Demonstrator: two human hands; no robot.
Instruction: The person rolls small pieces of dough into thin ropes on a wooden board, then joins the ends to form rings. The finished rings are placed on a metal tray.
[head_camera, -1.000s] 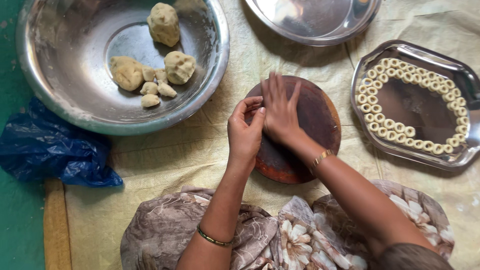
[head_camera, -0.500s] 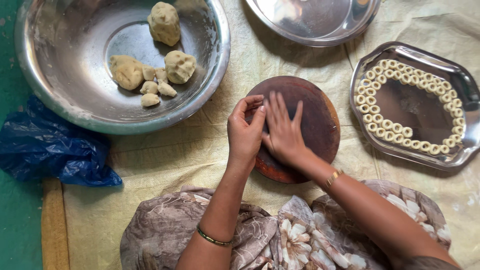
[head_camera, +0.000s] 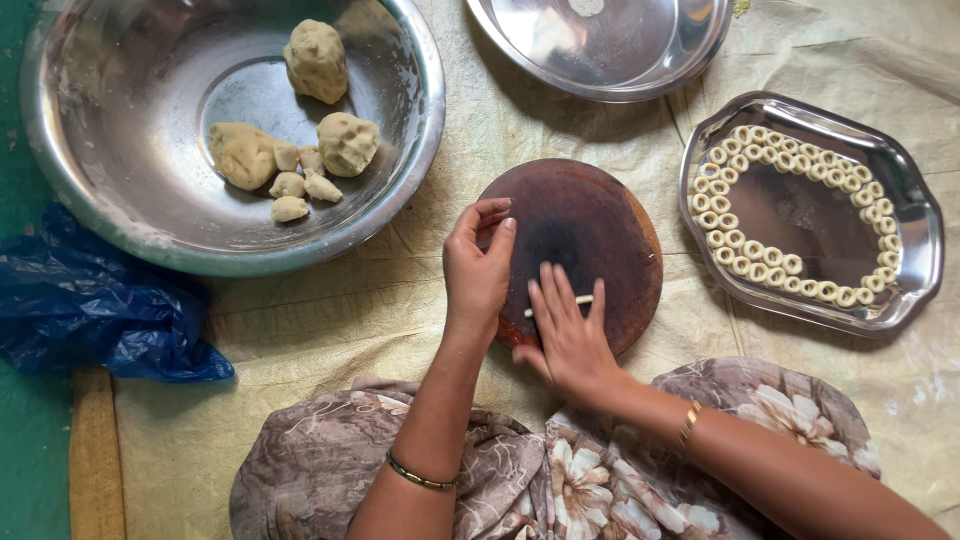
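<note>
Brown board: a round wooden board (head_camera: 590, 240) lies on the pale cloth (head_camera: 350, 320), right in front of the person.
Dough strip: a thin little dough stick (head_camera: 572, 301) lies on the board, under the fingers (head_camera: 572, 300) of the right hand (head_camera: 570, 335).
Right hand: flat and open, fingers spread a bit, pressing on the stick, not gripping it.
Left hand: the left hand (head_camera: 478, 265) rests at the board's left side, fingers bent loosely, tips touching the wood; it holds nothing.
Done: many small dough rings (head_camera: 745, 262) already sit in rows along the edge of the shiny tray (head_camera: 925, 230) on the right.
Left to do: big and small dough lumps (head_camera: 290, 150) wait in the large steel bowl (head_camera: 420, 110), and the tray's middle is bare, so I think lots of work is left.
Nearby: a steel plate (head_camera: 640, 60) sits at the top, and a blue plastic bag (head_camera: 90, 310) lies on the left.
</note>
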